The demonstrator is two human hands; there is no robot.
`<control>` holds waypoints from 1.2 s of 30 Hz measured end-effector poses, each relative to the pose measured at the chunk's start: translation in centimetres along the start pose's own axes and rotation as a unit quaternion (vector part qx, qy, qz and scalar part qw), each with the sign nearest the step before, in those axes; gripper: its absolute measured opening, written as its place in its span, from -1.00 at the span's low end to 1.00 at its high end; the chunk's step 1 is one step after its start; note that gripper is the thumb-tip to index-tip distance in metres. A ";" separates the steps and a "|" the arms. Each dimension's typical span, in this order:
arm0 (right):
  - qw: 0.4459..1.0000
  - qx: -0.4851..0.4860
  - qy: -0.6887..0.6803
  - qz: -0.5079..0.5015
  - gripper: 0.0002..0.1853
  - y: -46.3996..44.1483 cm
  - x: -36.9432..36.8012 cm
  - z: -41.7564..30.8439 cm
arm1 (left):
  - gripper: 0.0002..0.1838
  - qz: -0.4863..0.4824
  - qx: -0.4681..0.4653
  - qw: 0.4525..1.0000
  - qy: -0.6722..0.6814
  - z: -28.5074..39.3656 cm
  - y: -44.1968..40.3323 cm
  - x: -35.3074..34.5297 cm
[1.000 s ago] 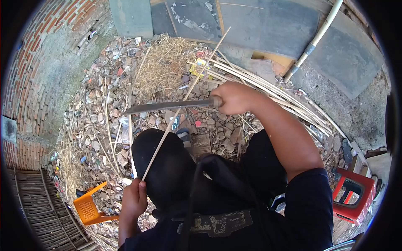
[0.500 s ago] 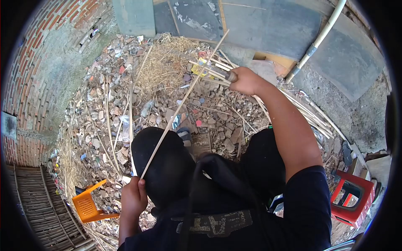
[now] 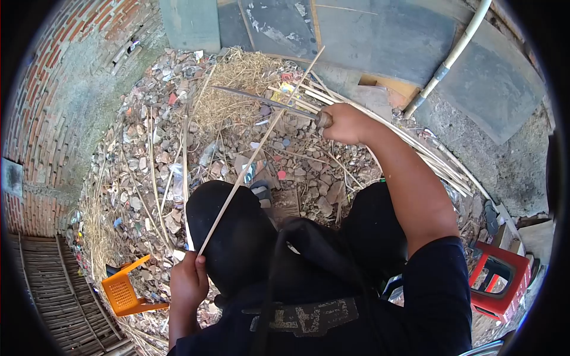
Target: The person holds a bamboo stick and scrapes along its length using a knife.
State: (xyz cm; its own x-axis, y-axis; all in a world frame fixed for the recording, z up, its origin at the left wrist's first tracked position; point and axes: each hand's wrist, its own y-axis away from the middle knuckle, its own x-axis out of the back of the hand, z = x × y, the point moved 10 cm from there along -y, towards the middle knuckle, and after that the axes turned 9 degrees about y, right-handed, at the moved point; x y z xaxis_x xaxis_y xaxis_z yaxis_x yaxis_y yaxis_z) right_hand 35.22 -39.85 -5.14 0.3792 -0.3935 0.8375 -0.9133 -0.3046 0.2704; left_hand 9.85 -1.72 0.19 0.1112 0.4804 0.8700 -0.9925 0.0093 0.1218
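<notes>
- Landmark: straw heap [image 3: 237, 74], on stony, littered ground [image 3: 139, 157].
- Strip [image 3: 246, 166]: slants over the dark-clothed knee [image 3: 222, 255] to beyond the straw heap's right edge.
- Left hand [image 3: 189, 279]: nearer the body than the heap, thumb and fingers pinching the strip's lower end.
- Right hand [image 3: 347, 123]: right of the heap, wrapped round the handle of a knife [image 3: 261, 98]; blade crosses strip in view, contact cannot be told.
- Pale sticks [image 3: 404, 139]: bundled right of heap.
- Brick wall [image 3: 77, 101]: left of heap; grey panels [image 3: 380, 35] behind it.
- Orange chair [image 3: 123, 295]: near side, left of heap.
- Red stool [image 3: 519, 288]: near side, well right.
</notes>
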 end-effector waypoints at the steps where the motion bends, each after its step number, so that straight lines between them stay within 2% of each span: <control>1: 1.000 0.009 0.008 0.003 -0.70 0.3 -0.1 -0.6 | -0.65 0.000 -0.003 1.000 -0.004 0.1 0.0 0.2; 6: 0.992 0.064 0.109 -0.017 -0.70 2.1 -0.7 -3.7 | -0.71 0.009 -0.005 0.999 -0.041 0.9 -0.4 0.4; 7: 0.995 0.048 0.056 -0.073 -0.70 1.9 -1.2 -2.7 | -0.73 0.011 -0.002 0.998 -0.056 0.6 -0.4 0.2; 10: 0.993 -0.045 0.101 -0.033 -0.60 -0.9 -1.4 2.4 | -0.75 0.016 -0.002 0.997 -0.072 0.4 -0.3 0.4; 11: 0.992 -0.015 0.124 0.018 -0.55 -2.1 -1.7 3.8 | -0.74 0.008 -0.002 0.997 -0.073 0.4 -0.3 0.7; 17: 0.994 0.044 0.070 0.070 -0.53 0.7 1.2 0.4 | -0.73 -0.002 -0.007 0.999 -0.050 -0.1 -0.6 0.4; 20: 0.999 -0.018 0.037 0.026 -0.52 1.7 2.6 0.9 | -0.72 0.017 -0.023 0.999 -0.034 -1.7 -0.6 -0.7; 24: 0.990 -0.013 0.075 0.122 -0.56 -0.1 2.6 4.6 | -0.72 0.051 -0.049 0.995 -0.068 -1.3 -0.2 -0.4; 28: 0.992 0.007 0.084 0.094 -0.59 1.1 3.0 2.1 | -0.71 0.060 -0.051 0.995 -0.054 -1.3 -0.1 -0.3; 31: 0.995 0.053 0.019 0.078 -0.64 2.1 3.5 0.1 | -0.71 0.065 -0.061 0.995 -0.034 -2.1 -0.2 -0.8; 34: 0.988 -0.005 -0.081 0.131 -0.73 0.5 3.5 4.4 | -0.72 0.088 -0.059 0.994 -0.028 -2.2 -0.1 -1.0; 36: 0.992 -0.011 -0.028 0.119 -0.75 0.2 3.0 4.6 | -0.72 0.092 -0.062 0.993 -0.044 -1.7 -0.1 -0.7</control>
State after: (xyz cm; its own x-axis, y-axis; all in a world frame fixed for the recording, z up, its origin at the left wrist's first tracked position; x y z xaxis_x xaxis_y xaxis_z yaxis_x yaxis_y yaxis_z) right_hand 36.91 -45.11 -4.76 0.1596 -0.4999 0.8513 -0.9807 -0.1791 0.0786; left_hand 9.79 -0.55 -1.26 -0.0736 0.4053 0.9112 -0.9944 0.0395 -0.0979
